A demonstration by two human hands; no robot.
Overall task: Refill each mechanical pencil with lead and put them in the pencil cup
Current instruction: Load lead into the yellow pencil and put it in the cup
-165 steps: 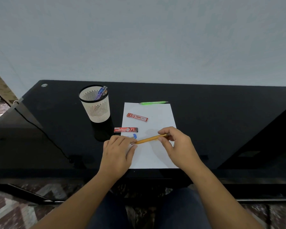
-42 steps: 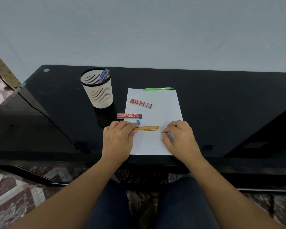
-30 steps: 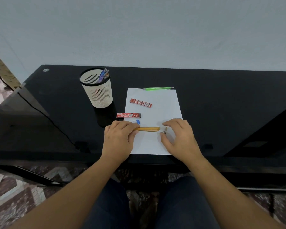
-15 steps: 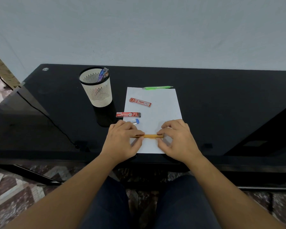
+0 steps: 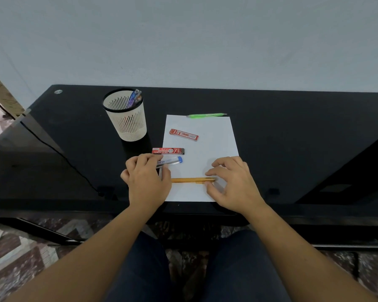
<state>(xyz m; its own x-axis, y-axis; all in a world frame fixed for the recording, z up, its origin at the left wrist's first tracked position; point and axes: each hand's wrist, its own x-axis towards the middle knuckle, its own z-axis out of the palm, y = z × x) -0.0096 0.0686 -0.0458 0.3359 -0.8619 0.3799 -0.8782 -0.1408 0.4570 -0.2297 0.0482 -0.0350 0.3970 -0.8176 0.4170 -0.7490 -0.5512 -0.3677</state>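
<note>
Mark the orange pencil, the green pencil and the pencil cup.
orange pencil [image 5: 189, 180]: head view, middle of its barrel.
green pencil [image 5: 205, 115]: head view, middle of its barrel.
pencil cup [image 5: 129, 125]: head view, slotted front wall.

1. The orange mechanical pencil [image 5: 191, 180] lies flat and crosswise on the near part of the white paper [image 5: 218, 136].
2. The green mechanical pencil [image 5: 205, 115] lies crosswise along the paper's far edge.
3. The pencil cup [image 5: 127, 123], white and slotted with a black rim, stands upright left of the paper and holds purple-blue pencils [image 5: 135, 98].
4. A red lead case [image 5: 183, 134] lies tilted on the paper.
5. A red-and-black lead case [image 5: 168, 151] straddles the paper's left edge.
6. A clear lead tube [image 5: 170, 161] with a blue cap points right, its other end in the curled fingers of the left hand [image 5: 145, 182].
</note>
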